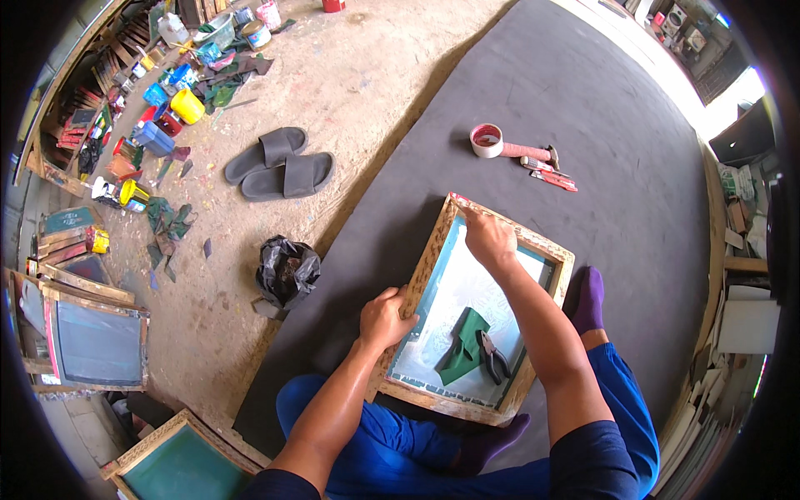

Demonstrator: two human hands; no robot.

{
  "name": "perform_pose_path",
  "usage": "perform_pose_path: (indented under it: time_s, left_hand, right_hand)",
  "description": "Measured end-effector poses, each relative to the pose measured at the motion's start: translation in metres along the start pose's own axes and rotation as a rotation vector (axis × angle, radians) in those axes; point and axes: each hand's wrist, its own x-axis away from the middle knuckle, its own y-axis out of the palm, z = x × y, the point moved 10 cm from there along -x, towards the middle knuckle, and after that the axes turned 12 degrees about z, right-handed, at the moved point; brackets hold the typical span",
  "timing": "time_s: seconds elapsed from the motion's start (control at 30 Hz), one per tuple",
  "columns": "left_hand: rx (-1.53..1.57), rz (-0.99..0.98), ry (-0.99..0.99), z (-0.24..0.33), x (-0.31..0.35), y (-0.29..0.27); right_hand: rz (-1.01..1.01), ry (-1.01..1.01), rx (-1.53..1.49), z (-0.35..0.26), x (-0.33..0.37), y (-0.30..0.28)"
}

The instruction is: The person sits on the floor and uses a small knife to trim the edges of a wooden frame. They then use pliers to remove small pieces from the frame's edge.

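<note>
A wooden screen-printing frame (429, 250) with pale mesh leans across my lap, several smudges along its wood. My left hand (386, 320) is closed round its left side, thumb on the near face. At the frame's far left corner, where the wood has red marks, my right hand (492, 240) presses its fingertips with the other fingers curled; whether something small is between them is hidden. A dark green cloth (465, 343) and pliers (495, 358) with black handles show within the frame, near its lower edge.
On the dark table surface (400, 200) beyond the frame are a tape roll (486, 140), a hammer (529, 152) with a red-wrapped handle and red cutter knives (552, 175). Sandals (287, 171), a black bag (287, 271), paint pots (187, 106) and other frames (100, 342) stand leftward.
</note>
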Motion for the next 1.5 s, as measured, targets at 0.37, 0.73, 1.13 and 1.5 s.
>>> perform_pose_path:
  time_s: [0.37,0.73,1.13,1.5]
  left_hand:
    - [-0.032,0.004,0.002,-0.001,0.0,0.001]
    - [0.0,-0.004,-0.013,-0.004,0.001,0.003]
    - [-0.009,-0.062,-0.082,-0.003,-0.001,0.0]
    - [-0.022,-0.031,-0.065,-0.006,0.001,0.0]
  right_hand:
    - [0.005,0.086,-0.516,0.052,-0.011,0.041]
    - [0.06,0.209,-0.697,0.053,0.002,0.049]
    - [-0.161,0.538,-0.814,0.046,0.011,0.053]
    - [-0.236,0.753,-0.813,0.031,0.018,0.041]
